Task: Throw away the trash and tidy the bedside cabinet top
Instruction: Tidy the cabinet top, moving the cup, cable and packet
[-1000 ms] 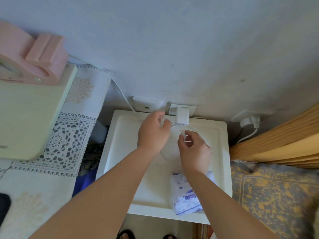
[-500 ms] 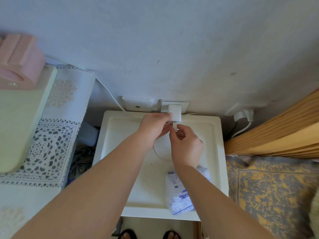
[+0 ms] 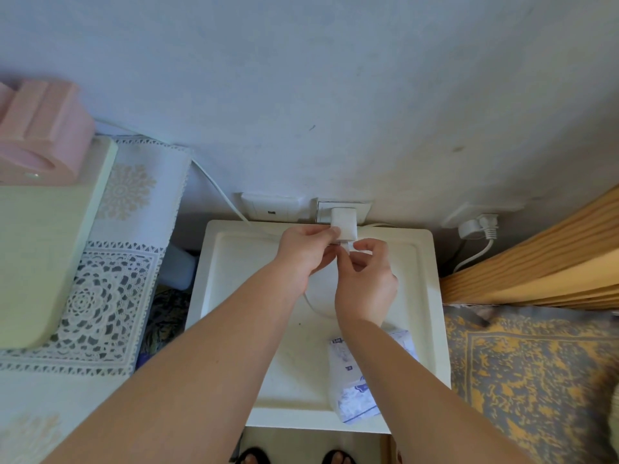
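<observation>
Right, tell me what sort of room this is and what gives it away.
Most likely a bedroom. A small white bedside cabinet stands against the wall beside a wooden bed frame with patterned bedding. Both hands, left hand and right hand, work at a charger plugged into a wall socket.

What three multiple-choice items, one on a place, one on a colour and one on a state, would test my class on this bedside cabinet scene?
1. Where does the tissue pack lie on the cabinet top?
A. near front right corner
B. back left corner
C. centre

2. What colour is the charger?
A. black
B. white
C. pink

3. How is the charger now?
A. lying on the cabinet
B. dropped on the floor
C. plugged into the wall socket

Answers:
1 A, it sits by the front edge, partly under the right forearm.
2 B, its block is white like the cable.
3 C, it sits in the socket while the left hand and right hand pinch at its lower end.
</observation>
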{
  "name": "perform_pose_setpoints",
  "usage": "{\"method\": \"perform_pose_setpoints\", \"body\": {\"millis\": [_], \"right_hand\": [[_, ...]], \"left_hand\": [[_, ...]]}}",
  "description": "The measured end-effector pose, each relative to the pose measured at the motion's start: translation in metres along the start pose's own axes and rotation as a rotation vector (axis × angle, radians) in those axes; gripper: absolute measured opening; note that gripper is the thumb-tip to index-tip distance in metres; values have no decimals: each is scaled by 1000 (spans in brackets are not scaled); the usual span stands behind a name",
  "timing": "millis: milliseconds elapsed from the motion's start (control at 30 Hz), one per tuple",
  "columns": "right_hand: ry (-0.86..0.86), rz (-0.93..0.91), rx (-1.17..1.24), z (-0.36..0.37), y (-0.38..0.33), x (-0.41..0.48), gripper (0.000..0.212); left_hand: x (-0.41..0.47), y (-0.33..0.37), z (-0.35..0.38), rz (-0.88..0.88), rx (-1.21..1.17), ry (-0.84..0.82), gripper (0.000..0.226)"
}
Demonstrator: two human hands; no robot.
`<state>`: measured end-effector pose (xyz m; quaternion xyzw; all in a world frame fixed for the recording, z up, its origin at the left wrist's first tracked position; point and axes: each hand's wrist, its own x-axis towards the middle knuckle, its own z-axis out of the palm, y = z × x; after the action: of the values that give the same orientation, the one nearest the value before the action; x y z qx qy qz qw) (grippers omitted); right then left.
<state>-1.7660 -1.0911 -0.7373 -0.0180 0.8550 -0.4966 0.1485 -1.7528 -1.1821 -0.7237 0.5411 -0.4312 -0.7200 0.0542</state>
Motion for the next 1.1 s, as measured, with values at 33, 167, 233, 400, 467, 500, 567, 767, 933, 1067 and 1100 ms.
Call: {"method": "perform_pose_setpoints", "body": {"millis": [33, 167, 233, 400, 467, 500, 567, 767, 933, 1067, 1100], "right_hand": [[-3, -14, -7, 1, 0, 1, 15], [-26, -89, -81, 3, -1, 6, 14], [-37, -123, -112, 1, 0, 7, 16], [-63, -138, -174, -3, -1, 10, 20], [-71, -147, -210, -5, 1, 10, 22], [-80, -150, -213, -8, 2, 9, 23], [-99, -164, -205, -17, 7, 4, 25], [-160, -244, -347, -73, 39, -11, 28], [-233, -365, -472, -112, 81, -39, 45], [-411, -450, -521, -124, 100, -61, 66], [-456, -454, -513, -125, 103, -63, 72]], "left_hand": [[0, 0, 0, 0, -5, -4, 15], [1, 1, 0, 3, -26, -7, 13], [1, 0, 0, -1, -32, 0, 17], [0, -3, 1, -7, -79, -8, 13], [-4, -2, -1, -20, -67, -38, 14], [-5, -2, -2, -26, -46, -49, 17], [-11, -4, -6, 14, 38, -25, 17], [-45, -56, -34, 487, 608, 273, 31], [-82, -121, -40, 519, 690, 248, 34], [-110, -153, -38, 498, 782, 203, 41], [-115, -157, -37, 498, 799, 181, 43]]}}
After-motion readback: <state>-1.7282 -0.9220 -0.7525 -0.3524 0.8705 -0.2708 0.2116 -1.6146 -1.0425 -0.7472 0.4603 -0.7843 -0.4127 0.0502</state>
